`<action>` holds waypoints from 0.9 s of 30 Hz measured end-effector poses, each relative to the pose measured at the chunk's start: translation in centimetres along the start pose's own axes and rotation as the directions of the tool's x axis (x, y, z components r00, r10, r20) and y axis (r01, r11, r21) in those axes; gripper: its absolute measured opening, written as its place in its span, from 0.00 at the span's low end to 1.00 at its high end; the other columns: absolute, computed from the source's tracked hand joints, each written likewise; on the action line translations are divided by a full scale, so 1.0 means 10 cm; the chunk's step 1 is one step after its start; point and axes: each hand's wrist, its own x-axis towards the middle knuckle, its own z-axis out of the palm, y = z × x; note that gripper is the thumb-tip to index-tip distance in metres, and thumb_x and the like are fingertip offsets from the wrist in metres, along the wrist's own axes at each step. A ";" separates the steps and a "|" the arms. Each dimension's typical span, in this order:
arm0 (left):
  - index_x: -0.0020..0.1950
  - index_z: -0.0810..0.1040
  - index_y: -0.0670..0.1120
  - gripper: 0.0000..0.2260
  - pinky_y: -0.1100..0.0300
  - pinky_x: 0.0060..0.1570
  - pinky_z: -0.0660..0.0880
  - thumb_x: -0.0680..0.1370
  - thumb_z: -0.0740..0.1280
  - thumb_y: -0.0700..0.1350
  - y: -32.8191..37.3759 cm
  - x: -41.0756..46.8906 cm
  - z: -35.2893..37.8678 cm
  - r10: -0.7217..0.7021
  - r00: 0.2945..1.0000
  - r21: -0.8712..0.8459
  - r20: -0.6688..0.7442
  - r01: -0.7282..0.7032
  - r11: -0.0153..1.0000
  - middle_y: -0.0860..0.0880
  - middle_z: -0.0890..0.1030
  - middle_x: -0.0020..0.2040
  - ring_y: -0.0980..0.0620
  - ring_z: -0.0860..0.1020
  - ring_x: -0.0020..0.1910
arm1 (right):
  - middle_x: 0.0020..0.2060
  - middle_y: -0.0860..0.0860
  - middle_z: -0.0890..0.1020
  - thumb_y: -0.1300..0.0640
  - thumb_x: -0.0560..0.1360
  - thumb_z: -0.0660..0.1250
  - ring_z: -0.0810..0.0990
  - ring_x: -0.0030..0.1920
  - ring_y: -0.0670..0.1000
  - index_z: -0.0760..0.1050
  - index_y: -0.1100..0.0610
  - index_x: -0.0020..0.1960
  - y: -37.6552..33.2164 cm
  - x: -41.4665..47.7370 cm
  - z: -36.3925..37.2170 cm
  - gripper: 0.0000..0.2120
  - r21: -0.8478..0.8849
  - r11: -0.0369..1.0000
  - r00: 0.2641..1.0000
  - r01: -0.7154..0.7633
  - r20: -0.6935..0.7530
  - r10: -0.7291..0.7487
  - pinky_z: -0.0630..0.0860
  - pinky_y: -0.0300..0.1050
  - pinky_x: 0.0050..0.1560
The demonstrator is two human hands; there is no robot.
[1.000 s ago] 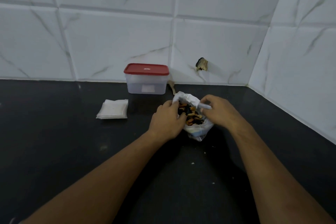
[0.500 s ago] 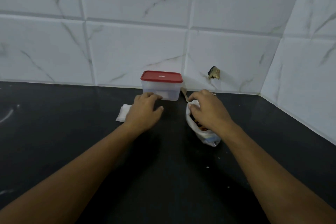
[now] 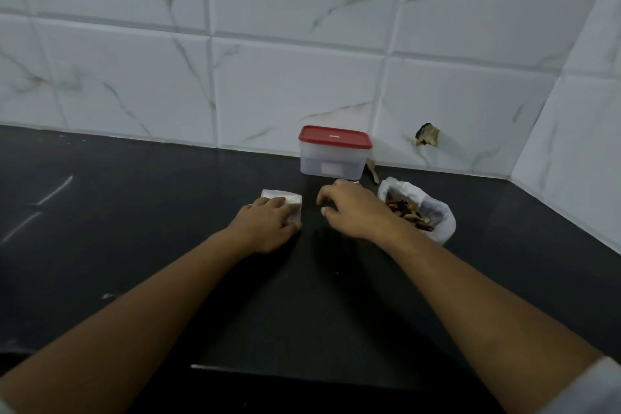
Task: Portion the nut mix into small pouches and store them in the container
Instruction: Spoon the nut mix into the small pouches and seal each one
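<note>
Left hand (image 3: 268,225) lies palm-down on the stack of small flat white pouches (image 3: 282,197). Fingers fairly straight across it, thumb at the stack's near right corner. It looks like pressing, not curled round. Right hand (image 3: 353,212) hovers just at 3 o'clock of the stack, fingers curled down toward the black worktop (image 3: 151,245). A tiny glint shows past its fingertips, too small to say if anything is pinched, so grip cannot be told.

Crumpled white plastic bag (image 3: 445,227) sits just at 3 o'clock of the right hand, close against the wrist. Its mouth is rolled open upward, with brown and dark nut mix (image 3: 408,210) showing inside. Clear rectangular plastic container with red lid (image 3: 336,158) stands at 12 o'clock of the gap between the hands, by the white marble-look tiled wall (image 3: 268,94). Lid on, apart from both hands. No filled pouch in view.

Step judged: taking one pouch off the stack.

Key relation: the stack is under the left hand and at 9 o'clock of the right, so the left is nearer. The stack's long axis is mostly covered and cannot be told. Its far and right edges are free. Likely the right fingers peel the top pouch at that right edge while the left pins the rest. The pouch then goes toward 3 o'clock to the bag. Risk: thin pouches may lift two at once
</note>
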 end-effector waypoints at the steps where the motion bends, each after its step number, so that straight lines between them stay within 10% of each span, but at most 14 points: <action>1: 0.82 0.58 0.54 0.27 0.42 0.76 0.59 0.84 0.54 0.61 0.01 -0.10 0.00 0.008 1.000 0.004 0.006 -0.008 1.000 0.47 0.61 0.81 0.42 0.59 0.80 | 0.59 0.50 0.76 0.52 0.82 0.65 0.77 0.59 0.52 0.78 0.50 0.63 -0.02 -0.03 0.01 0.11 0.012 1.000 1.000 -0.003 0.015 0.002 0.76 0.53 0.61; 15: 0.80 0.65 0.52 0.23 0.40 0.76 0.62 0.85 0.55 0.55 -0.22 -0.22 -0.04 -0.037 0.973 -0.334 -0.228 -0.042 0.942 0.47 0.67 0.79 0.44 0.63 0.78 | 0.59 0.49 0.82 0.54 0.81 0.68 0.80 0.56 0.48 0.79 0.53 0.63 -0.20 -0.11 0.08 0.11 0.267 0.963 0.999 -0.040 0.045 0.029 0.75 0.42 0.55; 27: 0.76 0.71 0.51 0.29 0.41 0.73 0.64 0.77 0.51 0.56 -0.44 0.02 -0.04 -0.043 0.996 -0.280 -0.076 0.020 0.960 0.49 0.72 0.75 0.45 0.68 0.75 | 0.62 0.48 0.78 0.37 0.73 0.74 0.78 0.59 0.48 0.73 0.50 0.73 -0.24 0.07 0.25 0.33 0.362 0.932 0.992 -0.030 0.122 -0.015 0.78 0.49 0.62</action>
